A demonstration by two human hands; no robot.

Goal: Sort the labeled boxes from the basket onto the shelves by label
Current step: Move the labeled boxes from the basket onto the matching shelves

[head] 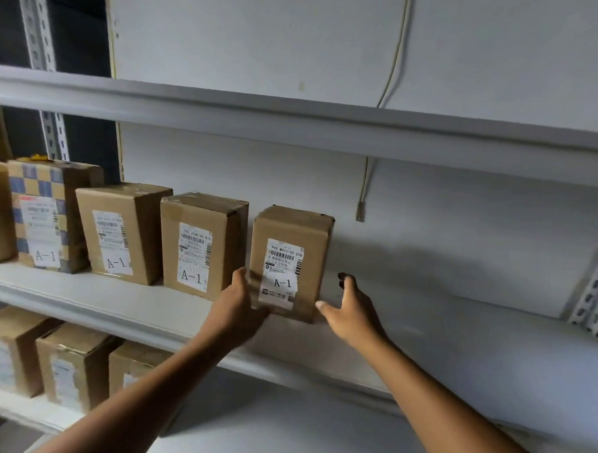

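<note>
I see the A-1 box point(291, 260) upright on the middle shelf point(457, 336) at the row's right end, left hand point(239, 306) and right hand point(350, 309) spread, gripping nothing; probably light stiff cardboard, best clamped by both side faces.

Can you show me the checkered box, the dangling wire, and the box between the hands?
checkered box point(40, 187): head view, patterned front.
dangling wire point(364, 191): head view, lower stretch.
box between the hands point(292, 226): head view, bare front cardboard.

Both forearms are bare with no sleeves, and the right hand point(350, 309) has dark-painted fingernails.
</note>
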